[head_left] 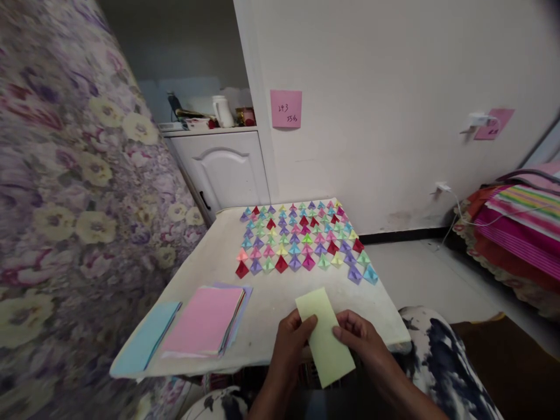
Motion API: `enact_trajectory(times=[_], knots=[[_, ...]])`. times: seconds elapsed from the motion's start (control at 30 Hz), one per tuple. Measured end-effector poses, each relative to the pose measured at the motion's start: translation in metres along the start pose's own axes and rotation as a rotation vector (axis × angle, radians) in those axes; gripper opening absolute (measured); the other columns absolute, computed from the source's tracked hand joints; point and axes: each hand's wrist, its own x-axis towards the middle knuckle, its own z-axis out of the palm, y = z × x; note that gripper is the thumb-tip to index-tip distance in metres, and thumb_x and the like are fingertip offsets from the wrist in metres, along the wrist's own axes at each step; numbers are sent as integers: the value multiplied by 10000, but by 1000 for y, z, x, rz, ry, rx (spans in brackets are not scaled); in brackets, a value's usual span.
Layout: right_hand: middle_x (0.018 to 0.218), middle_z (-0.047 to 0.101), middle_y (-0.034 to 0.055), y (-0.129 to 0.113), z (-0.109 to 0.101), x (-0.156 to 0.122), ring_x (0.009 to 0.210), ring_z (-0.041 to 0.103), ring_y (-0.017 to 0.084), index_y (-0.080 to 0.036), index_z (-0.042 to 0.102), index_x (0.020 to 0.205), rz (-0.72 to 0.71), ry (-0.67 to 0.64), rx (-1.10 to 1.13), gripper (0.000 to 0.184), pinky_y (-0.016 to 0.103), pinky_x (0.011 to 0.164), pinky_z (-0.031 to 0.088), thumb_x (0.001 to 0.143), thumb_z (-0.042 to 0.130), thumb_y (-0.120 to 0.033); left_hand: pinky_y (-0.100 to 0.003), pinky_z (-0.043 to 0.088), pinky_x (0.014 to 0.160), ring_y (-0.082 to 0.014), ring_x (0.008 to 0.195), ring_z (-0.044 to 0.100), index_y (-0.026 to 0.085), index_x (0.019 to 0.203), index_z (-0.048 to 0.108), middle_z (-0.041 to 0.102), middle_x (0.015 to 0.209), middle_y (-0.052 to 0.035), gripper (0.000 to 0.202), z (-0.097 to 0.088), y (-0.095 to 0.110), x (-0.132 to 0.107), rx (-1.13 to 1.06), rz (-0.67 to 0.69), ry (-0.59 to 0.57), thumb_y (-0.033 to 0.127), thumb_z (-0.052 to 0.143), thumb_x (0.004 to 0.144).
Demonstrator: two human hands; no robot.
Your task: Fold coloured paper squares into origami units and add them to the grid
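Observation:
A folded pale green paper strip point(324, 335) is held between both hands just over the near edge of the white table point(219, 256). My left hand point(292, 339) pinches its left edge with the thumb on top. Along the strip's right edge my right hand point(359, 334) grips the same way. Farther back on the table lie several rows of small folded paper shapes point(301, 240) in red, pink, green, blue and purple. A stack of coloured paper sheets, pink on top point(205, 319), lies at the near left beside a light blue sheet point(146, 340).
A flower-patterned cloth surface point(74, 192) rises along the left. A white cabinet point(223, 166) with a jug and jars stands behind the table. Pink notes hang on the wall point(286, 108). Striped bedding point(516, 227) lies at the right, with a charger cable at the wall socket.

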Motion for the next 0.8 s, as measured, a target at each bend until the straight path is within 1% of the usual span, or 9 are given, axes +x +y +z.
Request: enact_trajectory(times=[0.1, 0.23, 0.3, 0.4, 0.47, 0.57, 0.67, 0.8], knots=[[600, 578, -22, 0, 0, 0, 540, 501, 121, -164, 578, 687, -8, 13, -31, 344, 230, 535, 380, 616, 716, -471, -245, 420, 524, -144, 539, 543, 109, 907, 684, 667, 648, -38, 394, -3, -3, 3, 45, -9, -38, 372, 722, 616], [589, 540, -36, 3, 2, -1, 533, 475, 108, -168, 560, 684, -45, 64, 0, 322, 214, 516, 369, 648, 700, -456, -240, 421, 537, -135, 556, 541, 122, 944, 667, 660, 668, -39, 388, -2, -6, 3, 40, -18, -103, 400, 675, 673], [595, 535, -32, 3, 3, -2, 537, 476, 111, -170, 556, 690, -43, 77, 9, 325, 216, 510, 373, 653, 694, -462, -244, 420, 530, -138, 544, 545, 116, 910, 669, 654, 653, -40, 385, 0, -8, 2, 36, -45, -120, 404, 687, 656], [601, 539, -27, 3, 4, -1, 533, 478, 114, -172, 552, 699, -25, 65, 14, 340, 221, 507, 377, 645, 695, -476, -258, 420, 519, -154, 525, 557, 102, 824, 670, 656, 631, -54, 369, 0, -13, 2, 31, -75, -111, 393, 723, 604], [595, 534, -32, 3, 4, -1, 529, 474, 112, -174, 551, 700, -25, 47, 5, 335, 220, 509, 374, 638, 703, -466, -264, 419, 510, -157, 506, 557, 98, 796, 665, 656, 612, -58, 350, 0, -15, 2, 34, -74, -95, 379, 726, 596], [587, 509, -42, 4, 1, 1, 535, 460, 108, -176, 551, 698, -58, 44, -51, 300, 213, 513, 362, 662, 692, -438, -260, 416, 502, -150, 488, 549, 99, 799, 666, 651, 593, -47, 325, -1, -14, 2, 41, -60, -91, 356, 718, 607], [582, 482, -48, 5, -1, 1, 525, 433, 100, -175, 542, 687, -79, 57, -104, 288, 208, 500, 345, 688, 670, -433, -260, 420, 507, -156, 508, 561, 101, 828, 673, 659, 612, -50, 322, -2, -11, 2, 52, -60, -117, 342, 710, 617], [552, 444, -58, 5, 0, -1, 490, 393, 85, -173, 513, 654, -71, 23, -96, 297, 200, 469, 317, 687, 671, -422, -259, 413, 499, -157, 499, 557, 106, 840, 670, 657, 609, -49, 321, -4, -10, 3, 99, -68, -134, 352, 691, 635]])
